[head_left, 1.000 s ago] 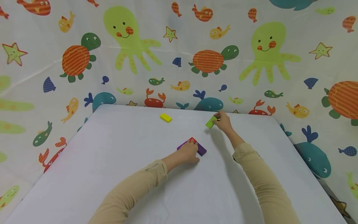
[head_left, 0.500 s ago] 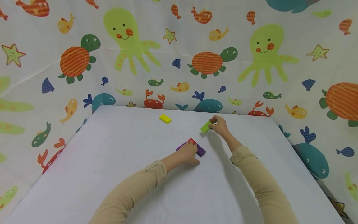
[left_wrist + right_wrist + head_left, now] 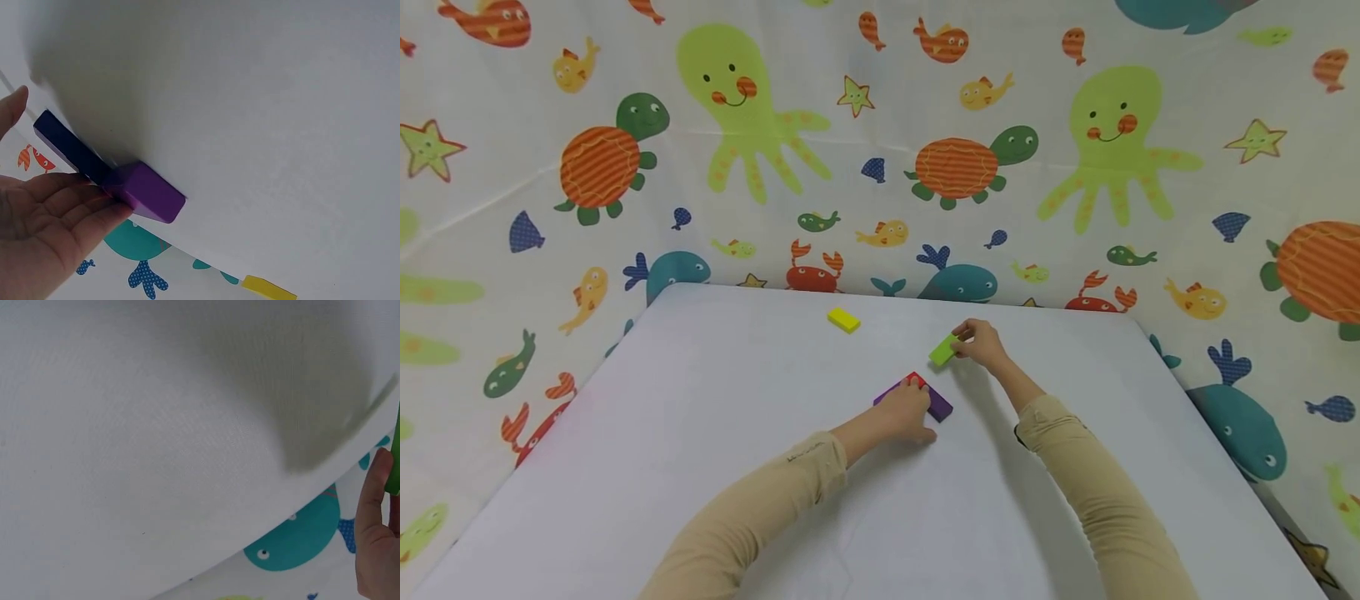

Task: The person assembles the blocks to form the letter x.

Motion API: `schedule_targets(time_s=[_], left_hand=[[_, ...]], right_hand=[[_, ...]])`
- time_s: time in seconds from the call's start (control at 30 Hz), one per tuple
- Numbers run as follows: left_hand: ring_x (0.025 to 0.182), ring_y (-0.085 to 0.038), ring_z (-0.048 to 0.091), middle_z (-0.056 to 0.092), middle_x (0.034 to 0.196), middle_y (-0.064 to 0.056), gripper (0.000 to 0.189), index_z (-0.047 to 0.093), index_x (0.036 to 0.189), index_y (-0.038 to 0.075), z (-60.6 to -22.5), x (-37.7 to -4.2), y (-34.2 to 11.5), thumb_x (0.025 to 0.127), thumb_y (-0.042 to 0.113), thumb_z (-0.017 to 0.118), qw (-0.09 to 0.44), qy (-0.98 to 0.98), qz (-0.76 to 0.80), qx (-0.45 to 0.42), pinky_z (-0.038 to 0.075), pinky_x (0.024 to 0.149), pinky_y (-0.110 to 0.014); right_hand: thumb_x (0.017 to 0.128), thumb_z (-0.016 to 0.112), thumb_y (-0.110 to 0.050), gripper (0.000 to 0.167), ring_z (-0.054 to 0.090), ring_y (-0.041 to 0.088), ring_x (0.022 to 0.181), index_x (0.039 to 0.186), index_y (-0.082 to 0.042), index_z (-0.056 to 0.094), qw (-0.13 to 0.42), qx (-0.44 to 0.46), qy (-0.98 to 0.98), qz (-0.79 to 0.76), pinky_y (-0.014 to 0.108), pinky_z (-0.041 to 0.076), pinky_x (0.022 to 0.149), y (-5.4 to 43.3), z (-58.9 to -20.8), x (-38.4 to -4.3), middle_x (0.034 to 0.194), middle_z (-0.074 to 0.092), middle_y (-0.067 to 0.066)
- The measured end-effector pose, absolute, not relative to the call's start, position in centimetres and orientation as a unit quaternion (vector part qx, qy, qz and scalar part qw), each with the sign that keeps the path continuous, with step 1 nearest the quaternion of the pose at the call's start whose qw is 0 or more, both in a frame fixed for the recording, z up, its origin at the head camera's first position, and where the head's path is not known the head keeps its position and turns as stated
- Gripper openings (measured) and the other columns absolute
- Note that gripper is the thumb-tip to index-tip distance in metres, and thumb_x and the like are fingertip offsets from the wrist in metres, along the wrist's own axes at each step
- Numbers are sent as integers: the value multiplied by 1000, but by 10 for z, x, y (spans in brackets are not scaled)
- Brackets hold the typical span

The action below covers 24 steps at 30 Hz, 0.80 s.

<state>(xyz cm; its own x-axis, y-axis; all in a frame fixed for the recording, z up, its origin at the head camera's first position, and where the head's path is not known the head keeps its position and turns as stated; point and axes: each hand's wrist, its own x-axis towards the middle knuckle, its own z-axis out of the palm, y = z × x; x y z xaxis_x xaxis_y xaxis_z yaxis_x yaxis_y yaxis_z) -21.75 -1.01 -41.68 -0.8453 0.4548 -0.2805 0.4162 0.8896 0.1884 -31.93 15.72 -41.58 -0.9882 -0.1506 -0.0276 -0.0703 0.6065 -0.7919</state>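
My left hand (image 3: 904, 410) rests on a small group of blocks in the middle of the table. The fingertips touch a red block (image 3: 914, 378), and the thumb stands apart. A dark purple block (image 3: 940, 406) sticks out to the right. In the left wrist view, straight fingers lie against a purple block (image 3: 150, 192) and a dark blue-looking block (image 3: 72, 147). Just beyond, my right hand (image 3: 981, 344) pinches a lime green block (image 3: 942, 352) by one end, tilted and close above the table. Only an edge of that block shows in the right wrist view.
A yellow block (image 3: 844, 320) lies near the far edge of the white table (image 3: 737, 392), left of the right hand. Behind the table hangs a curtain (image 3: 880, 108) printed with sea animals.
My right hand has carried the green block toward me and to the left, nearer the other blocks. The left hand has stayed in place.
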Motion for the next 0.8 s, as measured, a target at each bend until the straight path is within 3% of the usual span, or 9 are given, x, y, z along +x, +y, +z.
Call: schedule_targets(time_s=[0.8], left_hand=[[137,-37,36,38,146,-23,82,41,140,-1,-416,-218,-10,81,49,68,167,959,48,225,36,111,-41]], right_hand=[[87,62,1,27,64,33,94,110,13,57,109,-54,873,-472,30,58,75,144,-425,-313,111,59,31]])
